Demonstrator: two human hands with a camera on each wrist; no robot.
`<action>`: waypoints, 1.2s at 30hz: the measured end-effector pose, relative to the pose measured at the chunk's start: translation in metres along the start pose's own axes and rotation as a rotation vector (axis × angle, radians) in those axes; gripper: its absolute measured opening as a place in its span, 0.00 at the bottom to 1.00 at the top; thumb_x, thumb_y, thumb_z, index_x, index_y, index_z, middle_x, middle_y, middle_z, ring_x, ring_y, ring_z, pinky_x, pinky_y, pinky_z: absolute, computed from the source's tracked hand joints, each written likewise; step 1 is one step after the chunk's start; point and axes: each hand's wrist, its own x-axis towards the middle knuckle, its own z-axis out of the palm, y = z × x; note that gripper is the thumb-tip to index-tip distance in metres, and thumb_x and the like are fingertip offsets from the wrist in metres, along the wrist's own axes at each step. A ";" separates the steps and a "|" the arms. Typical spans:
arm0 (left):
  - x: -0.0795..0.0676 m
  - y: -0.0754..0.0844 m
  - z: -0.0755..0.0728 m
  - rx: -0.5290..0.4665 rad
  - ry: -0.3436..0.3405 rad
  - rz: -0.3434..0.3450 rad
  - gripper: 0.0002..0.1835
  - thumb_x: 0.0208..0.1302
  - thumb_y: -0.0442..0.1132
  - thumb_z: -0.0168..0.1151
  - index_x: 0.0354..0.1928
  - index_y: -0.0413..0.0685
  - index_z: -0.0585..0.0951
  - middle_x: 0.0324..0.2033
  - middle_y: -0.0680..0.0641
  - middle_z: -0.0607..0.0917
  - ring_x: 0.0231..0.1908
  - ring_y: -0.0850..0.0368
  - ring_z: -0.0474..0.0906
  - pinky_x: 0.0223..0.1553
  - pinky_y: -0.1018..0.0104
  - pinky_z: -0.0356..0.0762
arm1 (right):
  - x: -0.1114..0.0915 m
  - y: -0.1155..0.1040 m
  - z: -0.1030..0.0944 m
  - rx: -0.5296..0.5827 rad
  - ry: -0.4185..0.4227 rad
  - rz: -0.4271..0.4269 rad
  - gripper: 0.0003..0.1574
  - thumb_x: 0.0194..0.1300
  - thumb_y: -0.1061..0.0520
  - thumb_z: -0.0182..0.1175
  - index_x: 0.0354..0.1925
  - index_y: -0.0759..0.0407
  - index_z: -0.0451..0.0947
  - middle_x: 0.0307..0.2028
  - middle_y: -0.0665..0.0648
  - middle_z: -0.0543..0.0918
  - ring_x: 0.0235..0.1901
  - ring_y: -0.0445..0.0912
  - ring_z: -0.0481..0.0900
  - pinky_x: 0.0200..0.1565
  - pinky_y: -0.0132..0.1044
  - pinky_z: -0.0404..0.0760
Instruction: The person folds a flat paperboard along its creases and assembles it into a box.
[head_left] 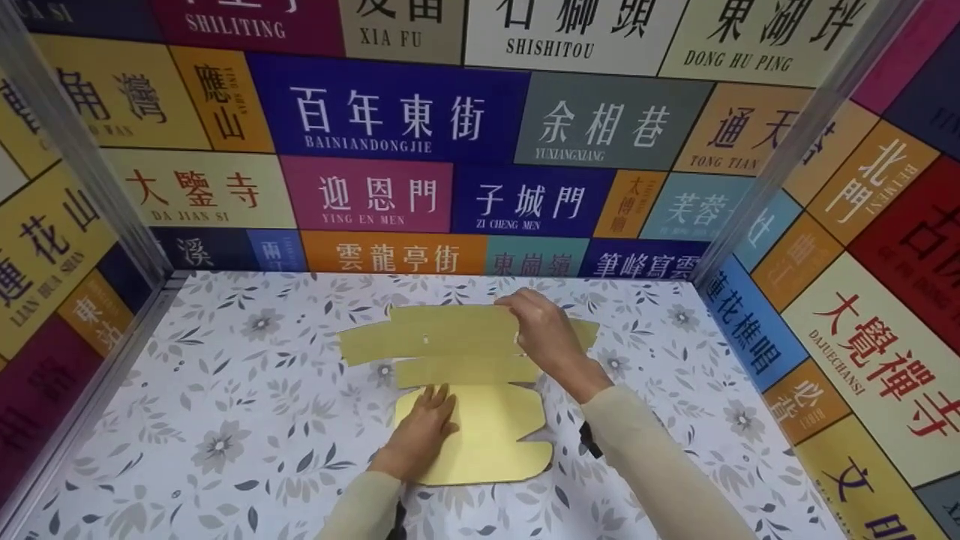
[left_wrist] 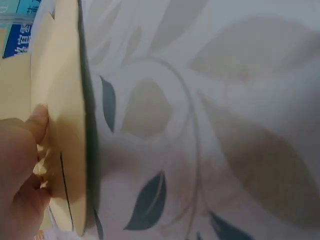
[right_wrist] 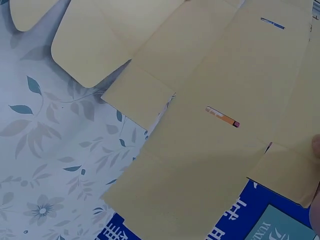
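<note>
A flat yellow cardboard box blank [head_left: 495,427], with flaps and notched edges, is spread before me. Its near panel lies on the table, while the far part is tilted up. Two narrow slots pierce that far part; through one slot [right_wrist: 222,116] a strip of orange shows in the right wrist view. My left hand [head_left: 421,435] rests on the left side of the near panel, fingers extended forward. My right hand [head_left: 551,334] pinches the far part near its top right edge. Only its fingertips [right_wrist: 315,147] show at the right border of the right wrist view.
A white tabletop [head_left: 225,390] with grey flowers and leaves lies under the cardboard. Behind it and on both sides stand walls covered in coloured sign panels [head_left: 390,112]. Clear corner posts [head_left: 795,127] join the walls.
</note>
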 end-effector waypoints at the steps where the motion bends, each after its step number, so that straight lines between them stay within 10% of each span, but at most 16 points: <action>1: 0.000 -0.001 -0.001 -0.019 -0.010 -0.003 0.28 0.72 0.40 0.56 0.68 0.29 0.69 0.71 0.28 0.65 0.72 0.27 0.58 0.71 0.38 0.61 | -0.001 0.000 0.000 0.001 -0.003 0.002 0.25 0.57 0.82 0.57 0.45 0.61 0.84 0.38 0.58 0.86 0.41 0.51 0.86 0.45 0.39 0.87; 13: 0.006 0.004 -0.009 -0.035 -0.104 -0.070 0.29 0.75 0.39 0.54 0.73 0.34 0.64 0.75 0.31 0.60 0.75 0.29 0.52 0.74 0.39 0.57 | -0.006 0.001 0.001 -0.005 -0.030 0.051 0.28 0.54 0.84 0.56 0.45 0.60 0.84 0.38 0.58 0.86 0.42 0.51 0.86 0.47 0.38 0.87; 29: 0.021 0.010 -0.022 0.024 -0.132 -0.019 0.43 0.65 0.36 0.63 0.78 0.40 0.53 0.77 0.26 0.39 0.76 0.25 0.40 0.53 0.51 0.83 | -0.011 0.002 0.005 -0.024 -0.028 0.047 0.26 0.56 0.82 0.58 0.45 0.59 0.84 0.38 0.58 0.86 0.42 0.51 0.86 0.46 0.41 0.87; 36: 0.029 0.016 -0.034 0.134 -0.217 -0.118 0.48 0.62 0.42 0.69 0.78 0.40 0.53 0.79 0.35 0.43 0.79 0.36 0.44 0.66 0.44 0.72 | -0.016 0.003 0.010 -0.010 -0.040 0.054 0.24 0.59 0.81 0.57 0.44 0.60 0.84 0.38 0.58 0.86 0.42 0.51 0.85 0.46 0.40 0.87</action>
